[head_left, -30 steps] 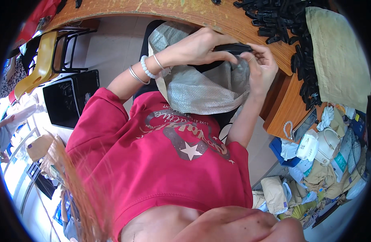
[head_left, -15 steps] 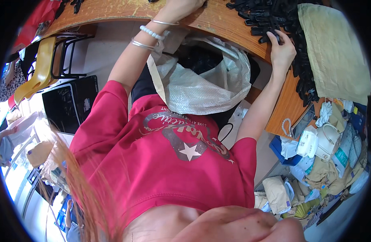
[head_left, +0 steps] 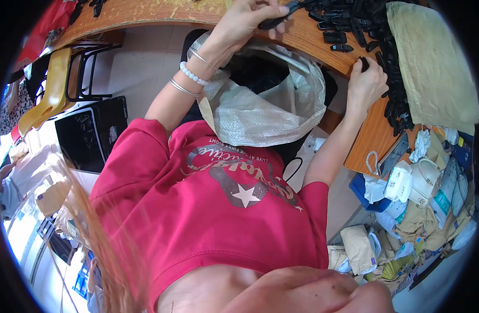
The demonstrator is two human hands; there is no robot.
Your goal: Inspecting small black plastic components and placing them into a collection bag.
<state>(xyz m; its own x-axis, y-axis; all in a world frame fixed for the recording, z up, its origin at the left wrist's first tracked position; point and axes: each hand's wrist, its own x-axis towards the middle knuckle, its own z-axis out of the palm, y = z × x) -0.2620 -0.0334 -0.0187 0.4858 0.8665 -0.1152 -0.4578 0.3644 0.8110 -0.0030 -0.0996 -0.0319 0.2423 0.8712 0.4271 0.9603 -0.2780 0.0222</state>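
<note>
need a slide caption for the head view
Left hand holding a black piece, right hand beside black pieces heaped on a wooden table

The red T-shirt [head_left: 213, 224] bears 1 large white star [head_left: 246, 196].

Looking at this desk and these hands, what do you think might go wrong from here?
The black part in the left hand is close to the front edge of the desk, so a loose grip might drop it into or beside the open sack. A loose black piece lies near that edge and could be nudged off by the right hand.
</note>
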